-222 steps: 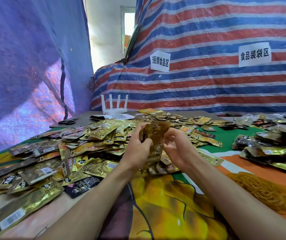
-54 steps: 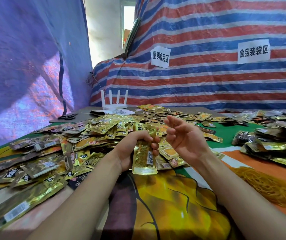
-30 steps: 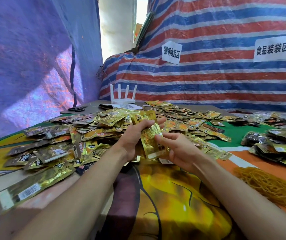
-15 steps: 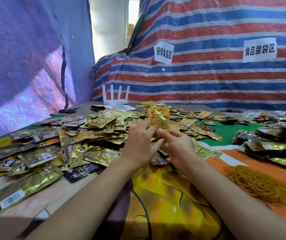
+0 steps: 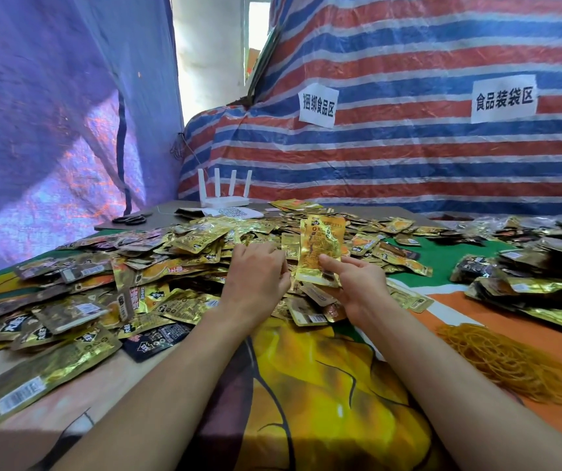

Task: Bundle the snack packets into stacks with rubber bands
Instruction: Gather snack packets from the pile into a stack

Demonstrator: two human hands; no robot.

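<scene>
A single gold packet (image 5: 322, 248) is held upright above the table cover (image 5: 323, 385) by the right hand (image 5: 357, 283); its lower edge is pinched between the thumb (image 5: 331, 262) in front and the fingers behind. The left hand (image 5: 255, 277) is positioned just beside the packet's lower left edge with its back to the camera; its fingers are curled downward, and whether anything is gripped cannot be told. A wide heap of loose packets (image 5: 170, 266) is spread behind and to the left of both hands. A mound of rubber bands (image 5: 510, 362) is located near the right forearm, and dark packets (image 5: 527, 283) are stacked beyond it. A white router (image 5: 225, 197) and scissors (image 5: 130, 219) are placed at the far edge
</scene>
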